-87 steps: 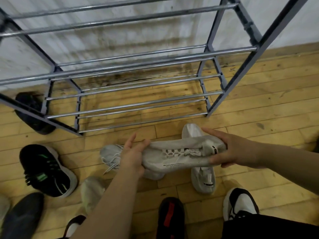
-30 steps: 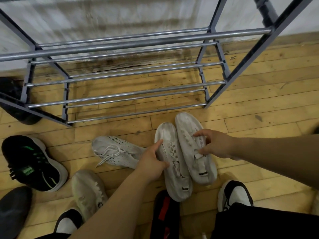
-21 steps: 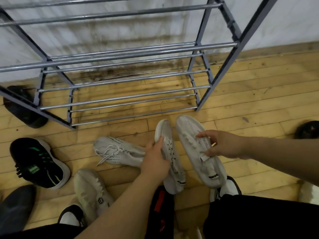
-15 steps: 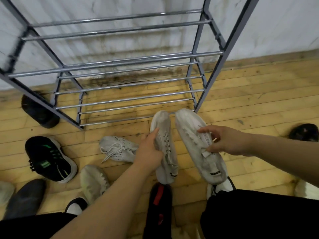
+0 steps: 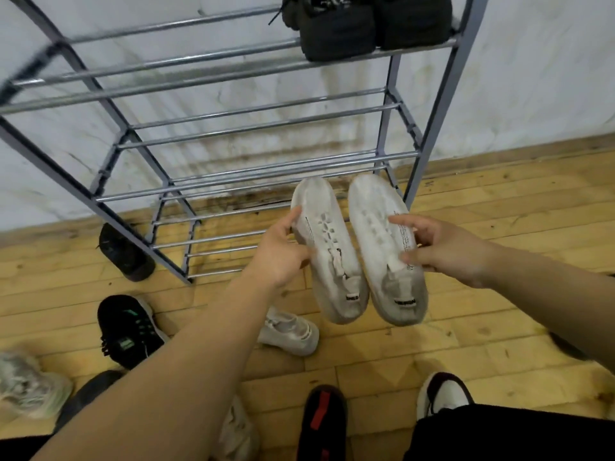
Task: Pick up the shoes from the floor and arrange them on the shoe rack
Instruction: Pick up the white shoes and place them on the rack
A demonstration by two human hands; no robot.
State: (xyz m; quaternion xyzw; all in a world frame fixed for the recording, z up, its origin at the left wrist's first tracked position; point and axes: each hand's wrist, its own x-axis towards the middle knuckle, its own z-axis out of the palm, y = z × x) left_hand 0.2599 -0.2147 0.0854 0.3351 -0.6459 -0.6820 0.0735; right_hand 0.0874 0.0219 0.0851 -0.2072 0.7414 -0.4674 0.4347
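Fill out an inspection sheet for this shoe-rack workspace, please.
Surface: wooden plank floor.
Job's things: left white shoe and right white shoe held side by side off the floor; black shoes on the upper shelf of the shoe rack.
Clutter: on the floor, black shoe with green marks, light mesh shoe under the left forearm, plain black shoe beside a rack leg, blurred pale shoe.
Hands: left hand grips the left white shoe; right hand grips the right one.
Cables: nothing seen.
Surroundings: stained white wall behind the rack.
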